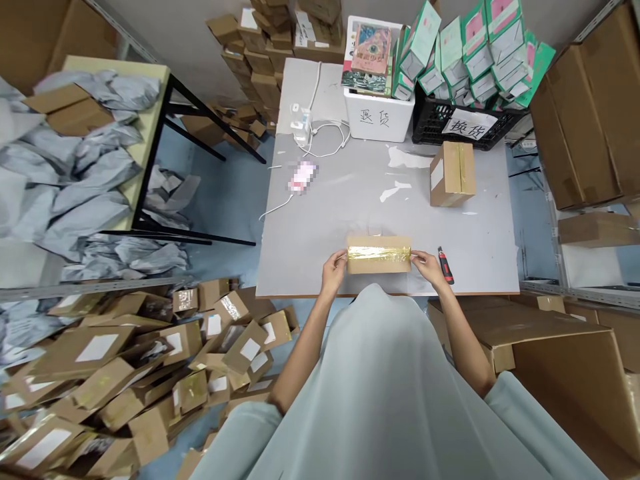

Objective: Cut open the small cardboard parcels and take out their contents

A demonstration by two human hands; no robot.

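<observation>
Between left fingers (341, 257) and right fingers (419, 257), a box (379, 256) is held.

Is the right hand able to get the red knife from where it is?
Probably yes. The knife lies on the table just beside the right hand, with nothing seen between them. Its fingers are at the end of the box, so it may have to let go first.
</observation>
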